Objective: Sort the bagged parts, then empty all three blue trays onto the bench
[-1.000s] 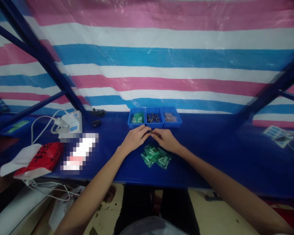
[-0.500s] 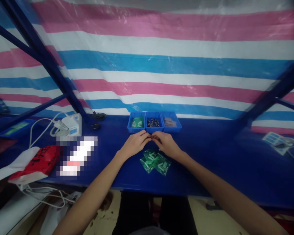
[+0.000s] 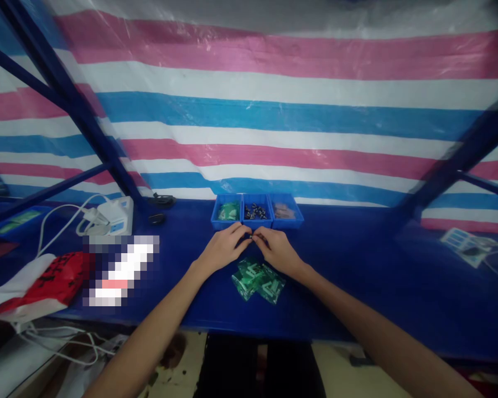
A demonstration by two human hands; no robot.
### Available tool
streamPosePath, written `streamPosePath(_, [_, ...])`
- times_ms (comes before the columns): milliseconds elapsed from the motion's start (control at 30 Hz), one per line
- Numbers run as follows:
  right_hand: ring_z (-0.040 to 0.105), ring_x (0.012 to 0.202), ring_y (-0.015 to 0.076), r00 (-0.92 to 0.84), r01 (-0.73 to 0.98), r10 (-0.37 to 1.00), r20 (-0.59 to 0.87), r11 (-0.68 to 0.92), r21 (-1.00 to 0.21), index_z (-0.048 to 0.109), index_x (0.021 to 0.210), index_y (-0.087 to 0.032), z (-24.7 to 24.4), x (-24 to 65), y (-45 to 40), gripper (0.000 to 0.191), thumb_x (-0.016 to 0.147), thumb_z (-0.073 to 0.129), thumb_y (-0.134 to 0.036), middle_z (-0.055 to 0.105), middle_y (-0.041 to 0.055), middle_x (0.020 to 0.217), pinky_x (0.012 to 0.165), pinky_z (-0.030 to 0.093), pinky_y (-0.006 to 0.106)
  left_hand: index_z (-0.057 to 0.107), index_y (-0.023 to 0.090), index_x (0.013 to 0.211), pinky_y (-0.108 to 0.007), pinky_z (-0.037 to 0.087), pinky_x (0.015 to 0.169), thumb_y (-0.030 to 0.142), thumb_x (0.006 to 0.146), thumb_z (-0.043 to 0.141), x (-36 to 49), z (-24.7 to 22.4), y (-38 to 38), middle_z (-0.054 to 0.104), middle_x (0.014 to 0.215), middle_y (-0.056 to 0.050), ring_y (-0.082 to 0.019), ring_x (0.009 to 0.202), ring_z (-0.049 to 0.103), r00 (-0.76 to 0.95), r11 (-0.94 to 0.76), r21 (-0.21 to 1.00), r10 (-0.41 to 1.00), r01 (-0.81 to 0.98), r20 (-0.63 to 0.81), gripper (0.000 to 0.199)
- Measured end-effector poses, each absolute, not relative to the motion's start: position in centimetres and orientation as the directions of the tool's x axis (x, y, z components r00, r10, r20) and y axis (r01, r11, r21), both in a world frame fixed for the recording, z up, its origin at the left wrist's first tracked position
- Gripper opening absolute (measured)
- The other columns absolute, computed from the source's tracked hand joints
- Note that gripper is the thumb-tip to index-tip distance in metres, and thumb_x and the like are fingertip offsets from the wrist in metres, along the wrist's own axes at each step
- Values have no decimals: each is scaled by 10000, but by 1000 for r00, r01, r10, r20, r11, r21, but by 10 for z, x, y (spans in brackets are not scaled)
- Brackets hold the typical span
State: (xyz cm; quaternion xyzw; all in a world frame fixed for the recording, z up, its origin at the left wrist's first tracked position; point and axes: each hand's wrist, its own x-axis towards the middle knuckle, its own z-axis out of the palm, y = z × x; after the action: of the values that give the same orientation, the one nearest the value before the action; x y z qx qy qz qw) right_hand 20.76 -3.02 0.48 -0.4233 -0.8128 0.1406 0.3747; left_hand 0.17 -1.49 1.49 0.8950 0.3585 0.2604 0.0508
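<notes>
My left hand and my right hand meet at the fingertips over the table, just in front of three blue bins. Both are closed in a pinch around one small dark piece, mostly hidden by the fingers; its kind cannot be made out. Below the hands lie several green-tinted clear plastic packets with pale strips inside. The left bin contains similar green packets. Small black-and-silver parts fill the middle bin, and brownish-pink pieces lie in the right bin.
On the left of the blue table are a white power strip with cables, a red and white bag, a blurred-out patch and a small black object. A white-and-blue item with a cable lies far right. Blue frame bars slant at both sides.
The view has shifted slightly, so the bins and packets appear a little lower and further left. My fingertips stay together at the small dark piece, with a slight change of finger position.
</notes>
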Motion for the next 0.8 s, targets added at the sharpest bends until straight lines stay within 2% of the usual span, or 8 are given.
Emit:
streamPosePath(167, [660, 754, 192, -360, 591, 795, 487, 599, -541, 608, 944, -209, 6, 208, -31, 120, 1004, 505, -220, 691, 35, 844, 686, 459, 290, 569, 205, 1172, -297, 522, 781, 349, 1052, 442, 1, 13, -13, 616, 1079, -55, -185, 914, 648, 601, -736, 268, 667, 621, 440, 226])
streamPosePath(300, [685, 842, 206, -365, 557, 783, 504, 617, -556, 599, 1056, -208, 2, 209, -27, 118, 969, 534, -162, 706, 58, 946, 776, 512, 311, 582, 199, 1148, -303, 528, 810, 356, 1056, 431, 1, 13, -13, 619, 1066, -61, -194, 940, 654, 595, -729, 269, 675, 629, 437, 237])
streamPosePath(400, [688, 846, 208, -373, 568, 787, 492, 612, -550, 608, 1044, -211, 0, 211, -25, 128, 952, 551, -143, 707, 62, 965, 776, 522, 314, 591, 193, 1131, -302, 524, 812, 367, 1062, 414, 2, 12, -13, 625, 1056, -59, -193, 933, 656, 603, -732, 267, 673, 627, 428, 257])
streamPosePath(567, [688, 837, 203, -378, 562, 793, 478, 606, -562, 619, 984, -209, 1, 210, -26, 84, 952, 567, -153, 711, 53, 935, 767, 507, 300, 602, 195, 1092, -307, 513, 797, 373, 1074, 377, 3, 13, -13, 640, 1006, -48, -190, 895, 655, 610, -733, 281, 675, 620, 415, 287])
streamPosePath(700, [674, 778, 191, -361, 551, 792, 492, 607, -572, 615, 938, -204, 4, 208, -28, 83, 968, 548, -165, 701, 38, 860, 715, 471, 285, 559, 211, 1199, -309, 511, 833, 315, 1070, 392, 2, 16, -14, 650, 1103, -54, -190, 962, 655, 590, -739, 330, 670, 587, 450, 234])
streamPosePath(800, [649, 695, 173, -345, 539, 800, 491, 597, -594, 609, 901, -200, 5, 207, -28, 108, 976, 538, -170, 675, 14, 761, 662, 439, 272, 532, 211, 1256, -301, 514, 789, 287, 1043, 460, 1, 16, -14, 641, 1120, -60, -185, 922, 652, 594, -745, 315, 663, 588, 456, 237])
